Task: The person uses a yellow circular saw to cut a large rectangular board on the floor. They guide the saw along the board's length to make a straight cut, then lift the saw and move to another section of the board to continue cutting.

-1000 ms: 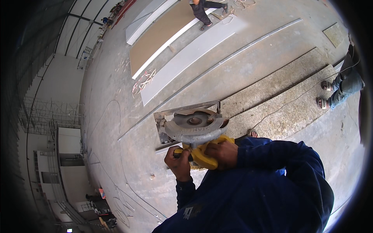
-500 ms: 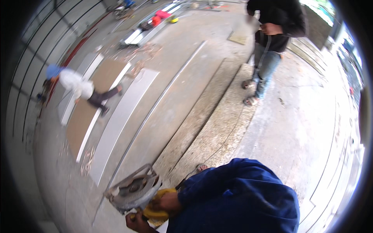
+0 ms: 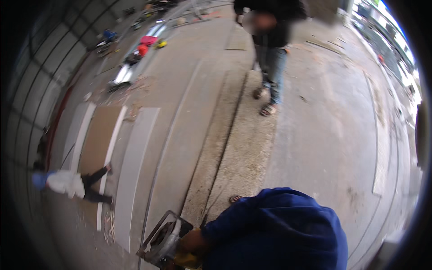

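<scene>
My right hand [image 3: 192,241], in a dark blue sleeve, is wrapped round the yellow handle of a circular saw [image 3: 164,240]. The saw's grey blade guard and flat metal base plate face up and to the left, low in the view. Of my left hand, at most a dim patch shows beside the saw at the lower edge; its fingers cannot be made out. Two long speckled boards [image 3: 243,148] lie side by side on the floor just beyond the saw, with a dark gap between them. A sandalled foot shows beside my sleeve.
A person in a dark top and jeans [image 3: 272,67] stands at the boards' far end. Another person in a white top and blue headwear [image 3: 67,183] is at the left, among white and brown panels [image 3: 137,175]. A thin metal strip [image 3: 168,135] lies between. Tools and metal profiles [image 3: 130,67] lie farther back.
The view has swung, so the floor and boards appear turned. The saw sits lower and is tilted differently, still in my right hand. My left hand, visible at the saw before, is barely discernible.
</scene>
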`<act>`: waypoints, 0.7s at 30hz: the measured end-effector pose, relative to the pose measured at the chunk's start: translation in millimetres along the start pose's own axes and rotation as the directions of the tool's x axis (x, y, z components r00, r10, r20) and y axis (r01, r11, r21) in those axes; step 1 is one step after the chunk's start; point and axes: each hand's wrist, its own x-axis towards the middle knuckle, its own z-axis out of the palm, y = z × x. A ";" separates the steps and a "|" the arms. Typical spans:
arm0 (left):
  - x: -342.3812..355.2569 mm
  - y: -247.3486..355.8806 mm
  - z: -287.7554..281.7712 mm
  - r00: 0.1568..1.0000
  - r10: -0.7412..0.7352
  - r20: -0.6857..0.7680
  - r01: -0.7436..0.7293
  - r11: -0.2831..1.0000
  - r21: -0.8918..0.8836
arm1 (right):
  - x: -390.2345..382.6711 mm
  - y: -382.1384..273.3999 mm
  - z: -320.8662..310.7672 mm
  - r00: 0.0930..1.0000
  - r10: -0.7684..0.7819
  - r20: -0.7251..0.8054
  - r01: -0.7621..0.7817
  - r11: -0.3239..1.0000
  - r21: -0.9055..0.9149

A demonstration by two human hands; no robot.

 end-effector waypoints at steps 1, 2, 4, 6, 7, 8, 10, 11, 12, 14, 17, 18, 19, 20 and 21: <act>2.6 -1.6 1.9 1.000 -0.006 0.029 0.006 1.000 0.012 | 2.1 -0.1 -3.9 0.995 0.003 0.098 -0.001 1.000 -0.027; 4.1 -5.2 1.1 0.999 -0.019 0.040 0.018 0.999 0.034 | 11.1 -2.0 -5.0 0.976 -0.062 0.208 0.071 0.997 -0.035; 4.6 -12.3 -3.4 0.997 -0.035 0.071 0.030 0.997 0.070 | 25.7 -8.2 -6.3 0.973 0.010 0.229 -0.004 1.000 -0.028; -4.1 -22.4 -9.5 0.987 -0.107 0.117 0.089 0.984 0.153 | 36.1 -13.4 2.7 0.951 0.023 0.308 -0.024 1.000 -0.002; -9.3 -25.6 -12.9 0.974 -0.150 0.171 0.115 0.973 0.199 | 39.2 -15.0 10.0 0.952 0.021 0.304 -0.031 0.999 0.027; -14.4 -27.7 -15.8 0.955 -0.188 0.228 0.131 0.961 0.245 | 38.7 -15.8 12.4 0.949 0.030 0.314 -0.046 0.998 0.042; -23.7 -29.1 -19.1 0.899 -0.272 0.344 0.153 0.929 0.336 | 33.6 -16.2 19.7 0.988 -0.116 0.100 0.101 0.984 0.145; -26.1 -27.6 -19.1 0.879 -0.294 0.374 0.148 0.916 0.372 | 33.2 -13.7 22.1 0.989 -0.142 0.026 0.136 0.976 0.171; -29.0 -26.2 -18.3 0.873 -0.300 0.384 0.145 0.913 0.382 | 28.3 -14.7 19.5 0.987 -0.138 0.086 0.124 0.981 0.149; -30.4 -21.9 -12.9 0.991 -0.071 0.117 0.055 0.990 0.133 | 21.5 -15.0 15.2 0.976 -0.035 0.214 0.015 0.995 0.096; -20.7 -14.4 -8.5 0.880 -0.241 0.409 0.093 0.932 0.349 | 16.0 -22.4 3.4 0.978 0.085 0.193 -0.104 0.990 0.091; -15.3 -11.1 -10.4 0.832 -0.138 0.537 0.002 0.969 0.247 | 15.8 -24.4 -1.5 0.960 0.153 0.235 -0.157 0.988 0.001; -10.5 -7.1 -13.5 0.775 -0.412 0.480 0.552 0.811 -0.195 | 14.6 -27.0 -3.0 0.904 0.258 0.342 -0.242 0.966 -0.090; -7.3 -2.4 -18.3 0.488 -0.674 0.554 0.849 0.219 -0.481 | 14.1 -25.7 -4.8 0.907 0.259 0.331 -0.240 0.966 -0.099; -6.1 2.3 -26.5 0.395 -0.633 0.666 0.890 0.085 -0.448 | 10.5 -29.7 -2.2 0.898 0.254 0.360 -0.266 0.964 -0.017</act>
